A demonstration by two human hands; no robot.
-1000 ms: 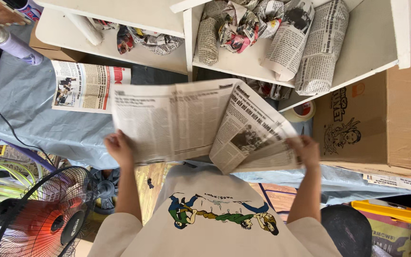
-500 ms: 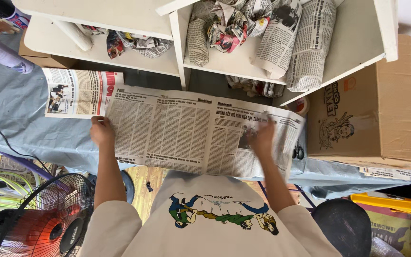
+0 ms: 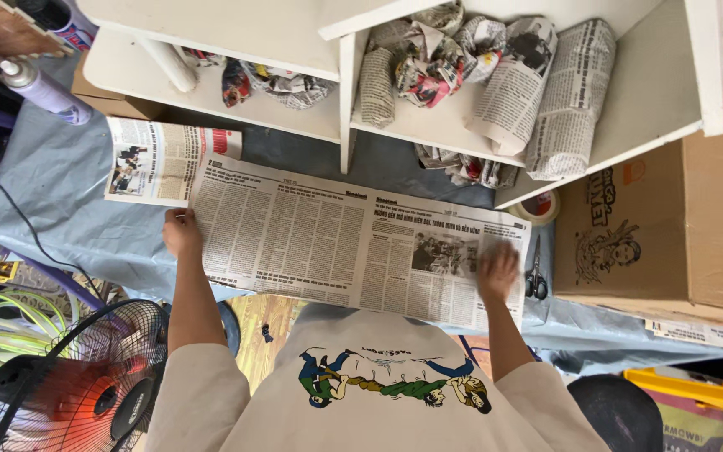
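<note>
A wide newspaper sheet (image 3: 336, 238) lies spread flat on the blue-grey cloth-covered table (image 3: 60, 201). My left hand (image 3: 181, 232) grips the sheet's left edge. Resting flat on the sheet's right part is my right hand (image 3: 497, 269), blurred, fingers together on the paper. A second newspaper sheet (image 3: 156, 159) lies under the first at the upper left.
A white shelf unit (image 3: 345, 100) holds several newspaper-wrapped bundles (image 3: 495, 75). Scissors (image 3: 535, 272) and a tape roll (image 3: 539, 206) lie right of the sheet, beside a cardboard box (image 3: 671, 226). A red-bladed fan (image 3: 69, 385) stands at lower left; a spray bottle (image 3: 43, 88) lies at the upper left.
The folded newspaper was opened out and laid flat on the table. My left hand shifted to its left edge and my right hand pressed down on its right part.
</note>
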